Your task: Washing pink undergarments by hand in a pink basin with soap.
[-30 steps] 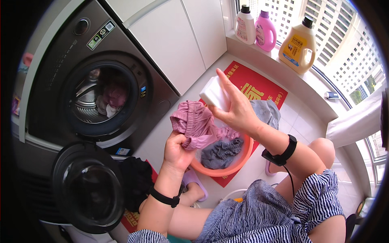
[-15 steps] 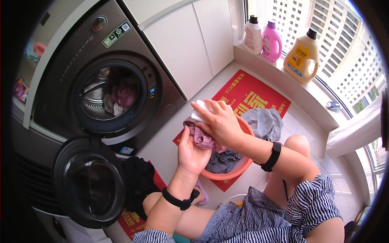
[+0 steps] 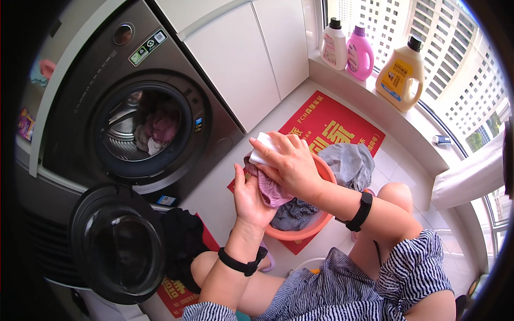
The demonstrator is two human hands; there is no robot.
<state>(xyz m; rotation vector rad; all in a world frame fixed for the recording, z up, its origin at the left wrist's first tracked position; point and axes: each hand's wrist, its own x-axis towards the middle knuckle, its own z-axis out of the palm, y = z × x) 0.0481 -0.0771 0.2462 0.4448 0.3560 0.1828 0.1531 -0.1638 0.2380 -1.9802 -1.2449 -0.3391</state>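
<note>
A white bar of soap [image 3: 260,153] is gripped in my right hand [image 3: 297,167], pressed against a mauve-pink garment [image 3: 273,191]. Under that bunched garment lies my left hand [image 3: 252,202], palm turned up and thumb raised apart; its fingers are mostly hidden by the cloth. Both hands are above the near-left part of an orange basin [image 3: 303,234]. Dark grey-blue clothing [image 3: 293,215] sits in the basin, and a light grey garment [image 3: 348,165] lies just beyond its far right side.
At left stands a washing machine [image 3: 214,115], its round door [image 3: 118,243] swung open, with pinkish laundry [image 3: 160,128] in the drum. Black clothing [image 3: 184,241] lies beside the door. Several detergent bottles [image 3: 360,56] line the windowsill. A red mat [image 3: 316,109] is on the floor.
My left thumb has lifted off the pink garment, and more of the cloth now hangs spread below the soap. The soap and my right hand have shifted slightly left.
</note>
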